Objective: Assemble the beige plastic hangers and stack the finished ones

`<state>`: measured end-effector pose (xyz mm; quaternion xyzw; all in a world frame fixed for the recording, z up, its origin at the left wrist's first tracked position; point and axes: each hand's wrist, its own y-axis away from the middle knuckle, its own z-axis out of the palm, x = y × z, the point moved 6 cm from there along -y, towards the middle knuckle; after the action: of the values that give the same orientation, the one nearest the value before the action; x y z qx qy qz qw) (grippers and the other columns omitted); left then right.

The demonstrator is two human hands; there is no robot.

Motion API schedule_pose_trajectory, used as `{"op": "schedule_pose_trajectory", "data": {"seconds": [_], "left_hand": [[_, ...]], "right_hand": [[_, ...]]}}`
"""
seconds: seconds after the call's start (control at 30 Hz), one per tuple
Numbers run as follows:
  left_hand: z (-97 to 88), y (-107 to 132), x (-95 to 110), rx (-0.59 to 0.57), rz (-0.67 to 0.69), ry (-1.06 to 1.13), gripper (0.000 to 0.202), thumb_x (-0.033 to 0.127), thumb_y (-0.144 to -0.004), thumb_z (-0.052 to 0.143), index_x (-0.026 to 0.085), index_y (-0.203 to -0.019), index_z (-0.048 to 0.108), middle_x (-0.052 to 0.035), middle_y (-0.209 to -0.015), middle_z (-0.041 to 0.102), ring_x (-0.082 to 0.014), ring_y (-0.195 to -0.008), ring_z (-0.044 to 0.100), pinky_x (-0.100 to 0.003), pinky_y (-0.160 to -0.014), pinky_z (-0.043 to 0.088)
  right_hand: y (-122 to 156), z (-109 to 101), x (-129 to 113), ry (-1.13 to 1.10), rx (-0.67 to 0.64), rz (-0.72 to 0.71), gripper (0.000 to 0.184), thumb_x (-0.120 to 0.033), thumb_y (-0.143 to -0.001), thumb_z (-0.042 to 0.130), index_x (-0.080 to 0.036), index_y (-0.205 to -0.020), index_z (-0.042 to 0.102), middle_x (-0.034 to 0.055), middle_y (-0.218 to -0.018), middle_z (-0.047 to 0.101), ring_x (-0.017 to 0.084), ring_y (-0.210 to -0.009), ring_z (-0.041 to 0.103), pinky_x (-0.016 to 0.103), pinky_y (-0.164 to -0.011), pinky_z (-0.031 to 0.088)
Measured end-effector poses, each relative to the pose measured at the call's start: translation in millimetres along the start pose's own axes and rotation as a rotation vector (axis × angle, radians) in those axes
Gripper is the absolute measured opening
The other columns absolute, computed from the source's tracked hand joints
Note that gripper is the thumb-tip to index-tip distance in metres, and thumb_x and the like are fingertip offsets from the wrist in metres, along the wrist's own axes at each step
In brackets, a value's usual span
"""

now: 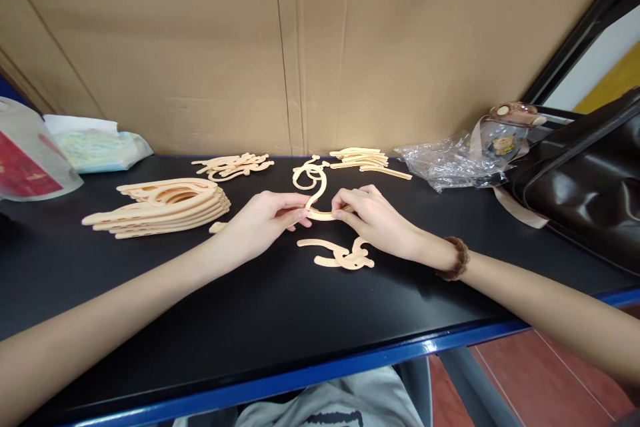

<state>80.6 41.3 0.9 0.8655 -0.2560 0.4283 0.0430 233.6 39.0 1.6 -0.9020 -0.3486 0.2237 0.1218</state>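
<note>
A peach plastic folding-hanger piece (321,215) is held between both hands above the black table. My left hand (277,213) pinches it at its left end, where a curved hook part (320,183) rises. My right hand (367,217) has its fingers closed on the other end. Just below the right hand, several loose curved hanger parts (345,257) lie together on the table. Left of my left hand is a stack of peach hangers (160,207), with a small peach piece (217,227) partly hidden behind the wrist.
Along the back lie a pile of hook-like parts (233,165), another few (306,175) and a pile of straighter strips (363,159). Crumpled clear plastic (445,163), a bottle (503,137) and a black bag (580,180) are right. A tissue pack (100,147) and plastic cup (35,153) stand left.
</note>
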Motion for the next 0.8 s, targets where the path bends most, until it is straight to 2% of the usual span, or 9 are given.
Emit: {"op": "schedule_pose_trajectory", "data": {"seconds": [0.17, 0.3, 0.37, 0.43, 0.57, 0.63, 0.7, 0.73, 0.8], "left_hand": [[5.0, 0, 5, 0.006, 0.085, 0.009, 0.038, 0.031, -0.088, 0.048, 0.020, -0.124, 0.057, -0.0043, -0.117, 0.067, -0.0208, -0.104, 0.065, -0.034, -0.091, 0.051], [0.2, -1, 0, 0.070, 0.042, -0.027, 0.055, 0.028, -0.088, 0.044, 0.015, -0.141, 0.040, -0.0107, -0.130, 0.059, -0.0210, -0.096, 0.068, -0.035, -0.081, 0.055], [-5.3, 0, -1, 0.115, 0.042, -0.147, 0.053, 0.029, -0.089, 0.043, 0.015, -0.140, 0.041, -0.0103, -0.127, 0.061, -0.0210, -0.093, 0.068, -0.036, -0.084, 0.054], [-11.9, 1, 2, 0.165, 0.062, -0.323, 0.046, 0.031, -0.092, 0.042, 0.017, -0.135, 0.050, -0.0079, -0.121, 0.065, -0.0223, -0.097, 0.067, -0.039, -0.090, 0.051], [-20.9, 4, 13, 0.225, 0.116, -0.584, 0.038, 0.034, -0.096, 0.036, 0.019, -0.120, 0.061, -0.0060, -0.121, 0.066, -0.0267, -0.109, 0.061, -0.042, -0.094, 0.047], [-21.9, 5, 16, 0.231, 0.137, -0.621, 0.037, 0.034, -0.097, 0.034, 0.019, -0.118, 0.061, -0.0059, -0.120, 0.066, -0.0264, -0.108, 0.062, -0.041, -0.093, 0.047], [-20.5, 6, 18, 0.234, 0.169, -0.618, 0.036, 0.034, -0.098, 0.033, 0.020, -0.118, 0.060, -0.0060, -0.119, 0.066, -0.0252, -0.105, 0.063, -0.039, -0.092, 0.048], [-18.6, 6, 19, 0.232, 0.192, -0.605, 0.036, 0.035, -0.098, 0.033, 0.020, -0.119, 0.059, -0.0062, -0.120, 0.065, -0.0247, -0.105, 0.062, -0.039, -0.092, 0.048], [-12.6, 8, 23, 0.211, 0.243, -0.534, 0.034, 0.034, -0.098, 0.035, 0.020, -0.118, 0.058, -0.0059, -0.119, 0.065, -0.0231, -0.106, 0.062, -0.036, -0.091, 0.048]], "right_hand": [[1, -1, 4, -0.085, 0.044, 0.078, 0.014, -0.019, -0.095, 0.040, -0.020, -0.083, 0.047, -0.0027, -0.075, 0.056, 0.012, -0.065, 0.047, 0.029, -0.071, 0.033], [0, -10, 21, -0.284, 0.174, 0.150, 0.010, -0.020, -0.093, 0.040, -0.022, -0.085, 0.045, -0.0013, -0.082, 0.056, 0.013, -0.072, 0.052, 0.028, -0.070, 0.038], [0, -12, 34, -0.379, 0.240, 0.179, 0.005, -0.020, -0.091, 0.042, -0.022, -0.087, 0.045, -0.0003, -0.085, 0.056, 0.014, -0.078, 0.054, 0.030, -0.074, 0.040], [0, -10, 47, -0.459, 0.275, 0.231, 0.002, -0.021, -0.089, 0.045, -0.022, -0.089, 0.043, -0.0001, -0.083, 0.055, 0.016, -0.080, 0.055, 0.032, -0.076, 0.043], [0, -5, 55, -0.515, 0.299, 0.273, 0.011, -0.022, -0.088, 0.045, -0.023, -0.097, 0.039, -0.0003, -0.081, 0.054, 0.017, -0.080, 0.057, 0.035, -0.077, 0.047], [1, -12, 48, -0.420, 0.336, 0.235, 0.014, -0.023, -0.089, 0.045, -0.023, -0.102, 0.039, 0.0028, -0.088, 0.056, 0.018, -0.083, 0.057, 0.036, -0.076, 0.049], [4, -27, 33, -0.197, 0.446, 0.151, 0.019, -0.025, -0.089, 0.048, -0.022, -0.107, 0.042, 0.0095, -0.106, 0.055, 0.022, -0.096, 0.056, 0.040, -0.080, 0.050], [7, -37, 21, -0.035, 0.529, 0.089, 0.021, -0.026, -0.090, 0.049, -0.020, -0.109, 0.044, 0.0132, -0.116, 0.053, 0.026, -0.107, 0.052, 0.045, -0.088, 0.047], [11, -49, -5, 0.208, 0.611, -0.092, 0.027, -0.024, -0.091, 0.048, -0.019, -0.118, 0.044, 0.0161, -0.127, 0.050, 0.030, -0.120, 0.045, 0.051, -0.099, 0.038]]}}
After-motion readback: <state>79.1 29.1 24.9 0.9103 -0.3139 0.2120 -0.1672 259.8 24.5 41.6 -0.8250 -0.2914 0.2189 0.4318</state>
